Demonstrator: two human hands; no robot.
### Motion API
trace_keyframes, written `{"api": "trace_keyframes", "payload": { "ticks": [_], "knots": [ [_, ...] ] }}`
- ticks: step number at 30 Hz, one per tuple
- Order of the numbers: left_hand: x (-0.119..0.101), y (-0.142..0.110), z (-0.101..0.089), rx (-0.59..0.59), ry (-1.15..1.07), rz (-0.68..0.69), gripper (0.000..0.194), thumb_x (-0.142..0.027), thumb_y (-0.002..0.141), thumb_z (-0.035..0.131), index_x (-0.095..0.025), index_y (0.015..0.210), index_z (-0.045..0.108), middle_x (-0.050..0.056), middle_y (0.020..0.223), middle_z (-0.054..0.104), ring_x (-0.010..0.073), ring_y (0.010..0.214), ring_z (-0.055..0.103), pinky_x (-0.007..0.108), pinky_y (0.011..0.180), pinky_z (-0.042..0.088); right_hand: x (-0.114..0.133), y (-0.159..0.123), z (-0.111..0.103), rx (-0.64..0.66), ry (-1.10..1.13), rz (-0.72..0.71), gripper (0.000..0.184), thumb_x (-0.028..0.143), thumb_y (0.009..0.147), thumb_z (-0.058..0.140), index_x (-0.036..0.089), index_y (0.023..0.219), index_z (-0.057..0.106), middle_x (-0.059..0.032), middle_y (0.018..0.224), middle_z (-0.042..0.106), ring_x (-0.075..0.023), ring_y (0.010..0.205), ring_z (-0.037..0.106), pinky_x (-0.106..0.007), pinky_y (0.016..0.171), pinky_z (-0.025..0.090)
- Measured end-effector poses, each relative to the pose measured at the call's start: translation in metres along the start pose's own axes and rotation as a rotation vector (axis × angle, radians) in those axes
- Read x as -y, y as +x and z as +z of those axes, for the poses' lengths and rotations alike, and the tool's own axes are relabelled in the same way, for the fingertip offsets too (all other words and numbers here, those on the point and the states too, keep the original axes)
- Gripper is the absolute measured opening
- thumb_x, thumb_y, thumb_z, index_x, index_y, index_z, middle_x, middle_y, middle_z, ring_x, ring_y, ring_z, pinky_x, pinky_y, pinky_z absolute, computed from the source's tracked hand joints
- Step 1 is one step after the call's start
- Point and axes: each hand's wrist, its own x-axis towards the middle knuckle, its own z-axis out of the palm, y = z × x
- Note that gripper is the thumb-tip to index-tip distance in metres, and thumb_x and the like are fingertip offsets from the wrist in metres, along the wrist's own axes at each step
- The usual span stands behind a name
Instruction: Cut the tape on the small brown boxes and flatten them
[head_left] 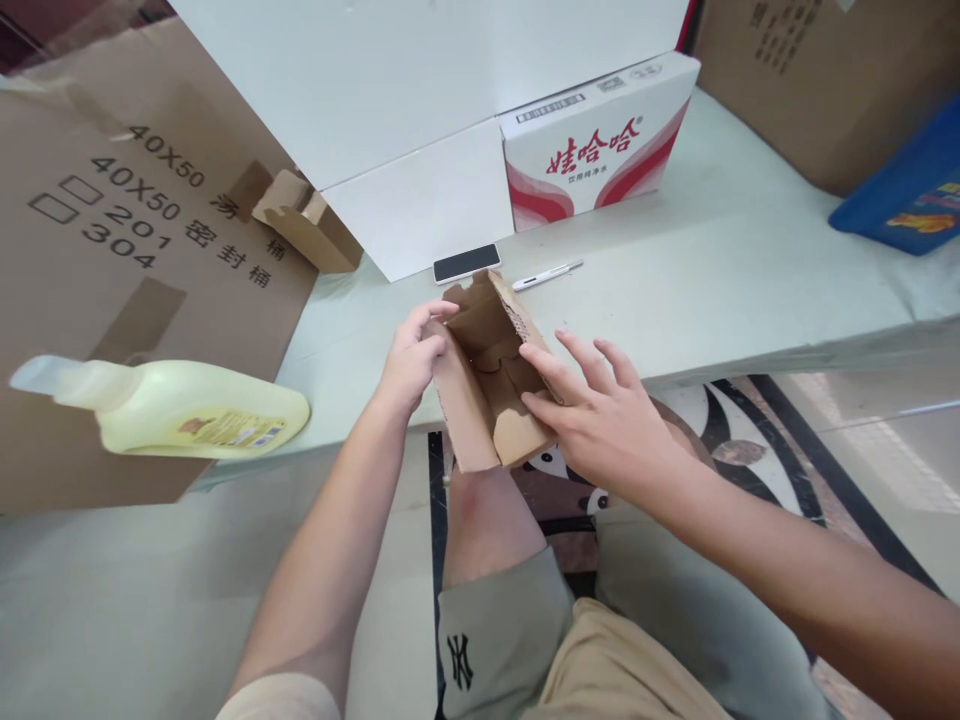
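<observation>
A small brown cardboard box (469, 425) with its top open is held over the front edge of the table, tilted toward me. I can see into it, and only folded cardboard flaps show inside. My left hand (411, 360) grips the box's left wall near the far corner, fingers curled over the edge. At the right wall, my right hand (611, 420) has its thumb and index finger on the cardboard, while its other fingers stretch away from it. Just beyond the box lie a phone (466, 263) with a dark screen and a white pen-like tool (547, 276).
A pale yellow pump bottle (202, 405) and a large printed carton (142, 290) stand on the left, with another small cardboard box (311, 225) behind. White boxes, one with red lettering (596, 155), line the back. A blue package (900, 200) is at right.
</observation>
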Motion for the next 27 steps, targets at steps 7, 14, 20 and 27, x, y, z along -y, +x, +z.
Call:
{"api": "trace_keyframes", "payload": {
  "ticks": [7,14,20,27],
  "knots": [
    [-0.009,0.002,-0.001,-0.005,-0.087,-0.146,0.059,-0.016,0.057,0.049,-0.022,0.111,0.073,0.007,0.124,0.063,0.0307,0.122,0.056,0.049,0.111,0.044,0.009,0.001,0.001,0.093,-0.041,0.006,0.031,0.009,0.081,0.063,0.026,0.106,0.071,-0.0056,0.166,0.034,-0.0479,0.149,0.026,-0.079,0.109,0.027],
    [-0.009,0.004,-0.003,-0.01,-0.07,-0.196,0.064,-0.013,0.061,0.053,-0.024,0.123,0.068,0.008,0.127,0.061,0.0312,0.125,0.054,0.047,0.108,0.046,0.013,-0.013,-0.007,-0.053,0.116,-0.019,0.022,0.013,0.08,0.057,0.021,0.099,0.066,-0.0184,0.152,0.048,-0.0439,0.143,0.039,-0.068,0.107,0.039],
    [-0.006,0.001,0.008,-0.146,-0.02,-0.152,0.05,-0.014,0.071,0.056,-0.025,0.118,0.065,0.007,0.115,0.06,0.0269,0.107,0.059,0.043,0.096,0.051,-0.001,-0.025,-0.011,-0.086,0.391,-0.239,0.018,0.013,0.088,0.05,0.022,0.098,0.062,-0.0101,0.104,0.072,-0.0227,0.093,0.068,-0.041,0.088,0.056],
    [-0.011,-0.005,0.038,-0.113,-0.034,0.187,0.033,-0.039,0.099,0.038,-0.023,0.118,0.06,0.01,0.126,0.066,0.0253,0.123,0.058,0.044,0.109,0.043,-0.006,-0.025,0.001,0.12,0.51,-0.207,0.02,0.018,0.091,0.054,0.022,0.109,0.062,-0.0072,0.107,0.076,-0.0245,0.113,0.069,-0.05,0.111,0.042]
  ]
}}
